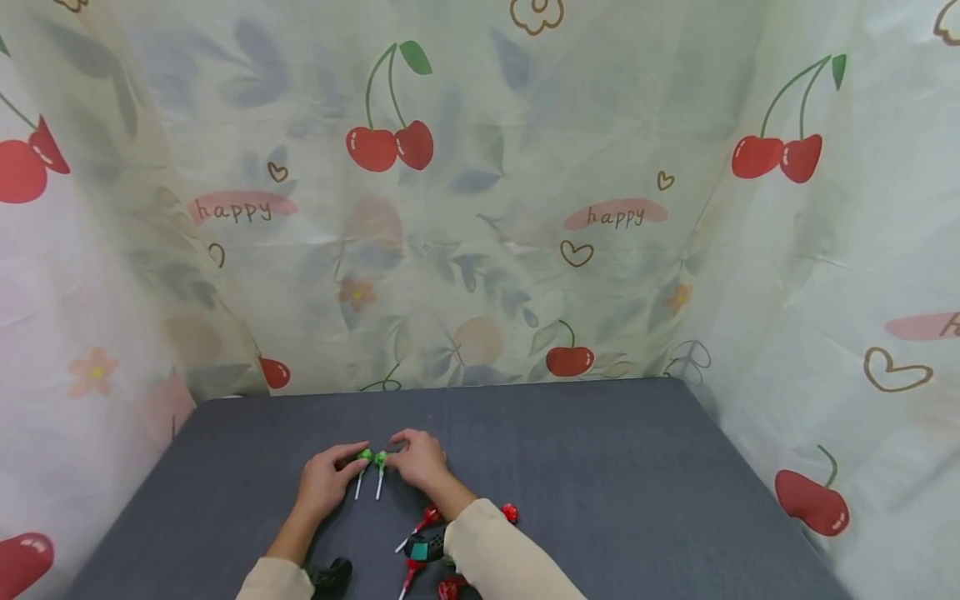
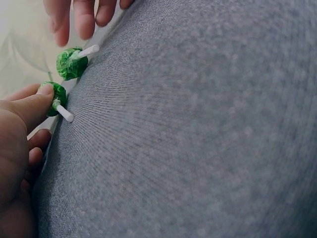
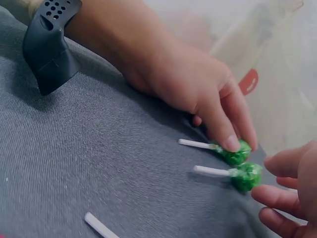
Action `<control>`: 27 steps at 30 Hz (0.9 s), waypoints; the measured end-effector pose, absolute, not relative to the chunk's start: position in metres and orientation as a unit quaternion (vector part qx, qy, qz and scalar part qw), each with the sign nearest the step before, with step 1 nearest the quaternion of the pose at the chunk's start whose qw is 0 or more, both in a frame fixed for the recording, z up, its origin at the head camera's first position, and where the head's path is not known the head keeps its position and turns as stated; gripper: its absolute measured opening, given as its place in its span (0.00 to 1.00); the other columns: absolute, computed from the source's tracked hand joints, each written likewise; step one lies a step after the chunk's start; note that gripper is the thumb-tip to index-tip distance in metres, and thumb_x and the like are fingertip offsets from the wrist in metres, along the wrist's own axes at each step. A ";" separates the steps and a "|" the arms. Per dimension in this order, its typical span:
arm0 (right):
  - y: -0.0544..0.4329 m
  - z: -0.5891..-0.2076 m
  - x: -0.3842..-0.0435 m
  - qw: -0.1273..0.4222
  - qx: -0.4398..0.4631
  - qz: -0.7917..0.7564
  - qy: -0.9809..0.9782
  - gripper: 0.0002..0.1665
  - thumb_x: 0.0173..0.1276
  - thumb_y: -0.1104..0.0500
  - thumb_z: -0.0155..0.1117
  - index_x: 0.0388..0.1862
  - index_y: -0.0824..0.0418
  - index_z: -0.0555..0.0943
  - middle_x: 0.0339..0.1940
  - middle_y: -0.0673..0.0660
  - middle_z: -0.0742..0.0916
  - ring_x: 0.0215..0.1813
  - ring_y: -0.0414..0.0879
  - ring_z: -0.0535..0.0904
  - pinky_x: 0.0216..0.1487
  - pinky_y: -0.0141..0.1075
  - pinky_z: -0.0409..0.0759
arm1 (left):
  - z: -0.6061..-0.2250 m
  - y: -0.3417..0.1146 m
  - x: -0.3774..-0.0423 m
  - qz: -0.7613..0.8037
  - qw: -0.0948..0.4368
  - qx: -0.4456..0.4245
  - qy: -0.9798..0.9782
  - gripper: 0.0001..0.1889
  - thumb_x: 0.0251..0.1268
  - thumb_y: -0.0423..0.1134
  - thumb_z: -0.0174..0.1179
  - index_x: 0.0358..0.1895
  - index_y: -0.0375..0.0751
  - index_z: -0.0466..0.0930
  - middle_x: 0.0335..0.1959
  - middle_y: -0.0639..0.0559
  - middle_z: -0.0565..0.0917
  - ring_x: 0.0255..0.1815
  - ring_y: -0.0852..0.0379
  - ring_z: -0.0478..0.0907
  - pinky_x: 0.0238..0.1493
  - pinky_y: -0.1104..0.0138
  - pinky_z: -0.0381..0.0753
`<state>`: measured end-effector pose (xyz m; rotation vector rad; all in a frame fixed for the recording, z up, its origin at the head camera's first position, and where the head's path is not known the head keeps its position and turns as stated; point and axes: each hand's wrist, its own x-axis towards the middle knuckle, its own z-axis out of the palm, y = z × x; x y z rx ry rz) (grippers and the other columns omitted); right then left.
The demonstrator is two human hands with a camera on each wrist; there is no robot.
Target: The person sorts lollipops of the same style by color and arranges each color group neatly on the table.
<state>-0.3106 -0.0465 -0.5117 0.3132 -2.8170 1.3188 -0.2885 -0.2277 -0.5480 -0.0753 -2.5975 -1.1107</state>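
Two green-wrapped lollipops with white sticks lie side by side on the dark grey cloth. My left hand pinches the left lollipop by its wrapped head between thumb and fingers. Just beside it is the right lollipop, its stick roughly parallel to the other in the right wrist view. My right hand is at that lollipop's head, thumb and fingers spread. In the left wrist view, its fingertips hang above the candy with a small gap.
Several red-wrapped lollipops, one of them near the front, lie under and around my right forearm, which partly hides them. Another red one shows beyond the sleeve. A printed curtain stands behind the grey table and at both sides.
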 end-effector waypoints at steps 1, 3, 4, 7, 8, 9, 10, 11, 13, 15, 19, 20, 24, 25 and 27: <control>-0.045 -0.511 -0.311 0.008 0.105 0.424 -0.900 0.16 0.58 0.53 0.74 0.44 0.56 0.86 0.20 0.42 0.82 0.23 0.36 0.74 0.42 0.43 0.73 | -0.548 -0.228 -0.288 -0.388 0.157 -0.027 -0.908 0.16 0.61 0.37 0.68 0.53 0.43 0.86 0.49 0.43 0.85 0.52 0.43 0.80 0.52 0.48 0.74; -0.040 -0.507 -0.310 0.001 0.113 0.434 -0.894 0.17 0.59 0.54 0.73 0.46 0.57 0.86 0.21 0.43 0.82 0.22 0.36 0.75 0.36 0.38 0.74 | -0.548 -0.227 -0.288 -0.389 0.155 -0.027 -0.908 0.16 0.61 0.37 0.68 0.53 0.43 0.85 0.49 0.44 0.85 0.51 0.43 0.80 0.52 0.48 0.74; -0.038 -0.505 -0.309 0.001 0.119 0.437 -0.891 0.17 0.59 0.54 0.73 0.46 0.58 0.86 0.21 0.43 0.82 0.22 0.36 0.74 0.32 0.36 0.74 | -0.548 -0.227 -0.288 -0.390 0.153 -0.026 -0.908 0.16 0.62 0.37 0.67 0.53 0.43 0.85 0.50 0.44 0.85 0.51 0.43 0.80 0.52 0.48 0.74; -0.029 -0.499 -0.309 -0.003 0.140 0.449 -0.882 0.17 0.59 0.57 0.73 0.46 0.61 0.85 0.22 0.45 0.81 0.23 0.37 0.74 0.25 0.32 0.72 | -0.547 -0.227 -0.287 -0.392 0.145 -0.023 -0.908 0.16 0.62 0.38 0.67 0.54 0.43 0.85 0.50 0.44 0.84 0.52 0.43 0.79 0.52 0.48 0.74; -0.027 -0.497 -0.309 -0.003 0.147 0.450 -0.881 0.16 0.59 0.57 0.73 0.46 0.61 0.86 0.22 0.45 0.81 0.23 0.37 0.74 0.25 0.32 0.72 | -0.546 -0.227 -0.286 -0.392 0.143 -0.022 -0.908 0.16 0.62 0.38 0.67 0.54 0.43 0.85 0.51 0.44 0.84 0.52 0.43 0.79 0.53 0.48 0.74; -0.024 -0.495 -0.309 -0.004 0.153 0.448 -0.881 0.16 0.59 0.57 0.73 0.46 0.62 0.86 0.23 0.46 0.81 0.24 0.37 0.74 0.25 0.32 0.72 | -0.546 -0.227 -0.286 -0.393 0.142 -0.022 -0.908 0.17 0.63 0.37 0.66 0.55 0.43 0.85 0.51 0.43 0.84 0.53 0.42 0.79 0.53 0.48 0.74; -0.021 -0.493 -0.309 -0.004 0.159 0.447 -0.880 0.16 0.60 0.57 0.72 0.46 0.62 0.86 0.23 0.46 0.82 0.24 0.37 0.75 0.25 0.32 0.72 | -0.545 -0.227 -0.286 -0.394 0.141 -0.021 -0.908 0.17 0.63 0.38 0.66 0.55 0.43 0.85 0.51 0.43 0.84 0.53 0.42 0.79 0.53 0.48 0.73; -0.017 -0.492 -0.309 -0.007 0.164 0.446 -0.880 0.16 0.60 0.57 0.72 0.46 0.61 0.86 0.24 0.45 0.82 0.25 0.37 0.75 0.26 0.32 0.73 | -0.545 -0.227 -0.286 -0.393 0.140 -0.021 -0.908 0.17 0.63 0.37 0.66 0.55 0.43 0.85 0.51 0.43 0.84 0.53 0.42 0.78 0.54 0.48 0.73; -0.011 -0.488 -0.308 -0.012 0.176 0.446 -0.877 0.16 0.61 0.57 0.72 0.47 0.61 0.86 0.26 0.46 0.83 0.27 0.37 0.76 0.27 0.33 0.74 | -0.545 -0.228 -0.287 -0.394 0.140 -0.022 -0.908 0.17 0.63 0.37 0.66 0.55 0.43 0.84 0.52 0.43 0.84 0.53 0.42 0.78 0.54 0.48 0.73; -0.004 -0.483 -0.307 -0.019 0.185 0.446 -0.875 0.15 0.62 0.57 0.71 0.47 0.61 0.85 0.28 0.46 0.83 0.29 0.37 0.77 0.29 0.33 0.75 | -0.545 -0.229 -0.287 -0.394 0.139 -0.022 -0.908 0.17 0.63 0.37 0.66 0.55 0.43 0.84 0.52 0.43 0.84 0.54 0.42 0.78 0.54 0.48 0.73; 0.013 -0.476 -0.303 -0.034 0.204 0.451 -0.868 0.13 0.63 0.56 0.71 0.46 0.59 0.86 0.30 0.47 0.84 0.32 0.39 0.78 0.30 0.34 0.76 | -0.546 -0.230 -0.287 -0.391 0.138 -0.023 -0.910 0.17 0.63 0.37 0.66 0.55 0.43 0.84 0.52 0.43 0.84 0.54 0.42 0.78 0.54 0.48 0.73; 0.017 -0.474 -0.302 -0.042 0.207 0.451 -0.867 0.13 0.63 0.56 0.70 0.45 0.58 0.86 0.31 0.47 0.84 0.32 0.39 0.78 0.31 0.34 0.76 | -0.546 -0.230 -0.287 -0.390 0.137 -0.024 -0.910 0.17 0.63 0.37 0.66 0.55 0.43 0.84 0.52 0.43 0.83 0.54 0.42 0.78 0.54 0.48 0.73; 0.037 -0.471 -0.299 -0.078 0.225 0.440 -0.866 0.14 0.64 0.55 0.70 0.46 0.59 0.86 0.32 0.47 0.83 0.34 0.40 0.77 0.33 0.35 0.76 | -0.547 -0.229 -0.287 -0.393 0.135 -0.024 -0.909 0.17 0.63 0.38 0.66 0.55 0.44 0.84 0.52 0.44 0.84 0.54 0.42 0.78 0.54 0.48 0.73; 0.042 -0.471 -0.298 -0.086 0.230 0.436 -0.866 0.14 0.64 0.55 0.69 0.47 0.60 0.86 0.33 0.47 0.83 0.34 0.40 0.76 0.34 0.35 0.76 | -0.547 -0.229 -0.287 -0.395 0.134 -0.023 -0.908 0.17 0.63 0.38 0.66 0.55 0.44 0.84 0.52 0.44 0.84 0.54 0.42 0.78 0.54 0.48 0.73; 0.052 -0.471 -0.296 -0.093 0.243 0.429 -0.865 0.16 0.65 0.55 0.69 0.48 0.62 0.85 0.33 0.47 0.83 0.35 0.41 0.76 0.35 0.35 0.76 | -0.546 -0.229 -0.287 -0.396 0.134 -0.022 -0.908 0.17 0.63 0.38 0.66 0.55 0.45 0.84 0.52 0.44 0.83 0.54 0.42 0.78 0.54 0.47 0.73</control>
